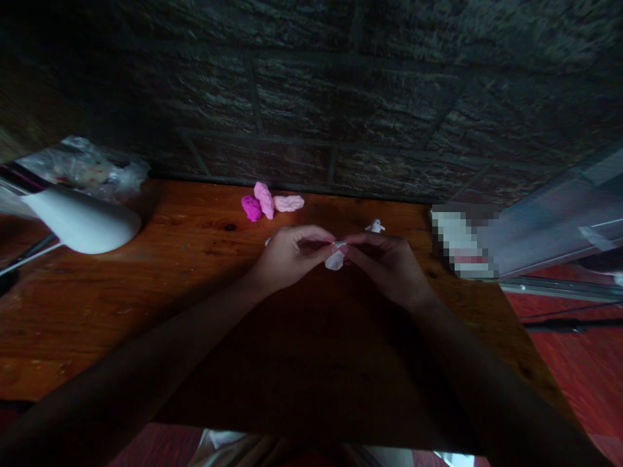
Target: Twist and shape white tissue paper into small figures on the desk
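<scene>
Between two hands (pixel 286 256) (pixel 396 266), one white piece (pixel 335 261)

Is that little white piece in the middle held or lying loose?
Held: the left hand and the right hand both pinch the white piece near its top edge.

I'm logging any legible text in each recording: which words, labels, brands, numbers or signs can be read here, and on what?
None can be read.
Pixelated item at the right: blocked out, any text unreadable.
Plastic bag at the left: small marks, too blurred to read.
White piece pinched by the left hand and right hand: no lettering visible.
</scene>
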The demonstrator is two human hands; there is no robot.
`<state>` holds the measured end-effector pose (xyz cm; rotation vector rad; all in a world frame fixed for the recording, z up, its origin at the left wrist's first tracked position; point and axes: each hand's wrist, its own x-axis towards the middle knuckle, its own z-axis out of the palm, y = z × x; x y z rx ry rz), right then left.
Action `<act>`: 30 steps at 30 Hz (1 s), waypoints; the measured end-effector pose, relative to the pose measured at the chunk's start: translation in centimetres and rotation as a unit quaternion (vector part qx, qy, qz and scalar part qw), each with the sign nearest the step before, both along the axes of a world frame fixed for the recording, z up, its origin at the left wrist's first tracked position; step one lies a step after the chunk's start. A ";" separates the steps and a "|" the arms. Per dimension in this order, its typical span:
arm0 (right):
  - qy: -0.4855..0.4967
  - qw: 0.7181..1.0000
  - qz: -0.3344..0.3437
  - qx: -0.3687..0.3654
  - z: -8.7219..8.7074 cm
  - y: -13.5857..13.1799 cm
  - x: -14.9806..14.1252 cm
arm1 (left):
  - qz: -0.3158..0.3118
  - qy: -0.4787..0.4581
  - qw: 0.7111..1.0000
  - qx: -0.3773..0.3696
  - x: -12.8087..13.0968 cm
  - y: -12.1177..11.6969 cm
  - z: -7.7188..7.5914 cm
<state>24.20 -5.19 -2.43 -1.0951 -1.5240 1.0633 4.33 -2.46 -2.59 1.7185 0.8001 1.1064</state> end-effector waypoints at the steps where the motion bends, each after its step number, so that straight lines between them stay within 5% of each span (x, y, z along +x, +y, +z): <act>1: 0.003 1.000 -0.004 0.005 -0.1 0.0 0.0 | 0.000 -0.007 1.000 0.010 0.1 0.0 -0.1; 30: -0.061 0.993 -0.038 0.096 -0.1 -0.8 -0.7 | 0.004 -0.037 0.999 -0.026 0.1 0.3 -0.6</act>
